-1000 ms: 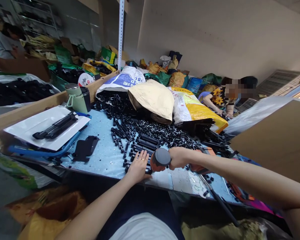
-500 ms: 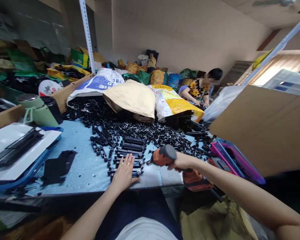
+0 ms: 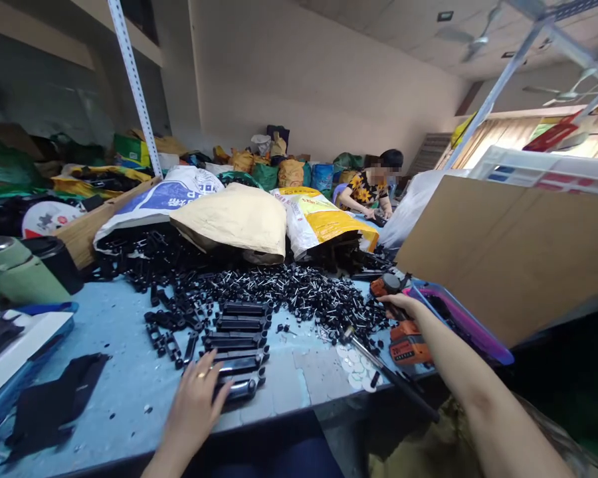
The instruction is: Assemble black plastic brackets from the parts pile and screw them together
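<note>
A row of black handle-shaped plastic parts [image 3: 242,342] lies on the blue worktable. My left hand [image 3: 192,398] is at the near left end of this row, fingers spread and thumb apart, the fingertips by the two nearest parts. Over at the right, my right hand [image 3: 403,307] is closed around the grip of an orange and black cordless drill [image 3: 409,344]. The drill's battery base is low at the table's right side, beside a pink and blue tray [image 3: 453,309]. Part of the grip is hidden by my fingers.
A heap of small black pieces with metal pins [image 3: 299,289] spreads below several sacks [image 3: 234,219]. A long-handled tool with a metal head [image 3: 373,362] lies near white discs [image 3: 356,372]. A cardboard panel [image 3: 508,245] stands right. Another person [image 3: 369,192] works behind.
My right hand has carried the drill from beside the row of black parts to the right, by the tray. My left hand has shifted to the row's left end. The view has turned right.
</note>
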{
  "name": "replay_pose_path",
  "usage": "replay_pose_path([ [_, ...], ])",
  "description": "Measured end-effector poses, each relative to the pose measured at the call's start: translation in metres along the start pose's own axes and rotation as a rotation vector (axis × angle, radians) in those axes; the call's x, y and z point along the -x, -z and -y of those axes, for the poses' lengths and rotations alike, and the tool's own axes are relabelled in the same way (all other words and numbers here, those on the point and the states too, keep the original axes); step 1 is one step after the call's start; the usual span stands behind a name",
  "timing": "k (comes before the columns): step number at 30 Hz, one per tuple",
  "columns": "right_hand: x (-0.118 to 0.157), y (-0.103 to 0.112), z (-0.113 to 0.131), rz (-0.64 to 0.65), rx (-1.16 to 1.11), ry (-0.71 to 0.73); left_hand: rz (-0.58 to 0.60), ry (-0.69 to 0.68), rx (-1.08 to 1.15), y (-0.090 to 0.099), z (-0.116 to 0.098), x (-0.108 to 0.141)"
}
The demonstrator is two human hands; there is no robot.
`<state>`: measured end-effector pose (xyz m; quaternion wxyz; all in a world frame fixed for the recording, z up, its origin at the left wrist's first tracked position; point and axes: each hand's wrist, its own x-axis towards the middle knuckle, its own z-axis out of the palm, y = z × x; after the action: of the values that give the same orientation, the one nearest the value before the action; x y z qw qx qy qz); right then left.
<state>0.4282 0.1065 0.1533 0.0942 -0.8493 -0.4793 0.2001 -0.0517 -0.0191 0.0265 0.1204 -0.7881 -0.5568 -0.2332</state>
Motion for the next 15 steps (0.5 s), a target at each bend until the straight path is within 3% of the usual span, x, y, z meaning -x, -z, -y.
replay_pose_path([
  [2,-0.007,0.009,-0.005,-0.036,0.077,-0.055,-0.074,0.086,0.020,0.001,0.018,0.014],
  [4,-0.008,0.019,-0.005,-0.119,0.167,-0.076,-0.080,0.083,0.085,-0.004,0.034,0.029],
  [7,0.003,0.015,0.019,-0.244,0.274,0.014,-0.061,0.113,0.204,-0.014,0.044,0.045],
  [10,0.027,-0.029,0.075,-0.222,0.312,0.351,-0.048,0.292,0.331,-0.015,0.037,0.047],
  [12,0.047,-0.076,0.125,-0.098,0.301,0.678,-0.030,0.399,0.401,-0.010,0.029,0.042],
  [15,0.076,-0.146,0.200,0.073,0.289,1.004,-0.055,0.503,0.452,0.006,0.015,0.035],
])
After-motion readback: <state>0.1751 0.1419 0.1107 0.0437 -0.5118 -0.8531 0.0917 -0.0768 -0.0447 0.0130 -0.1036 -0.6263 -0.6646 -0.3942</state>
